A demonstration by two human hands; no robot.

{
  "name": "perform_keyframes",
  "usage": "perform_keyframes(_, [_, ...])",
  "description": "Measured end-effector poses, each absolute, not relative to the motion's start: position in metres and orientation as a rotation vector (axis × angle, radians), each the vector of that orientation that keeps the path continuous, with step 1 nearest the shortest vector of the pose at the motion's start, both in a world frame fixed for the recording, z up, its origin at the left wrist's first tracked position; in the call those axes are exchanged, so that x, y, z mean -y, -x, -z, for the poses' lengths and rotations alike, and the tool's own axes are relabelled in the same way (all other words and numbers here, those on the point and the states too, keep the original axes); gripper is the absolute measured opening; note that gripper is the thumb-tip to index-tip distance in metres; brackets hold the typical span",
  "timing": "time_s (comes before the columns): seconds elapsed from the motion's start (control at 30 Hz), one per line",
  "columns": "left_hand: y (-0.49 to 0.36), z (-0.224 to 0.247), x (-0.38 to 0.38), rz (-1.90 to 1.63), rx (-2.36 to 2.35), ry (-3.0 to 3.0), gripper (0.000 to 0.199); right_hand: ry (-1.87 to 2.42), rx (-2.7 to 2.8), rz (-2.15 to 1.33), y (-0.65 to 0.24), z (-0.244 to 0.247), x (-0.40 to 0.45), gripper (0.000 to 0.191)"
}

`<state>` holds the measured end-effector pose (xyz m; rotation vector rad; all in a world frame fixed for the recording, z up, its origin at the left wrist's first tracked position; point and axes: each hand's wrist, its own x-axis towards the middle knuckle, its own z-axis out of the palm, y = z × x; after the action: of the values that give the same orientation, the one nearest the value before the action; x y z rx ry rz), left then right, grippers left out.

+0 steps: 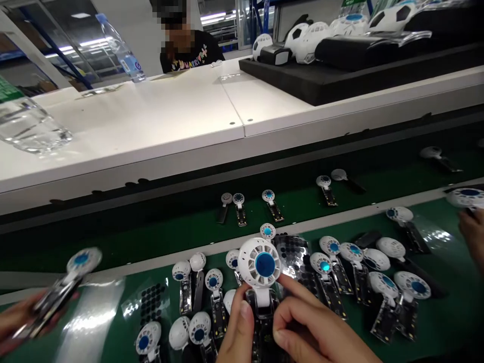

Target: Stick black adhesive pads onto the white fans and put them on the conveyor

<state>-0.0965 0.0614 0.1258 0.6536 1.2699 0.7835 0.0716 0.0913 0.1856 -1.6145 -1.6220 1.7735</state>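
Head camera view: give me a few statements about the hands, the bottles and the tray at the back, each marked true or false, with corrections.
1. The wearer's left hand and right hand are both at one white-headed gadget. True.
2. The bottle nearest the person in black has a green cap. False: its cap is blue.
3. The black tray bears things with a soccer-ball pattern. True.
4. The other person's hand at the left edge is empty. False: it holds a similar gadget.
5. More gadgets lie on the green surface around the wearer's hands. True.
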Motion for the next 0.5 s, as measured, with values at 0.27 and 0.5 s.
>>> perform_keyframes(0.27, [0.152, -0.083, -0.079, -0.670, -1.427, -0.888, 0.043, 1.610, 1.780, -1.657, -0.071, -0.189, -0.093, 0.011])
perform_keyframes(0.5, [0.301, -0.019, -0.163, -0.624, -1.560, -1.133, 0.056, 1.661, 1.808, -1.659, -0.070, -0.189, -0.091, 0.010])
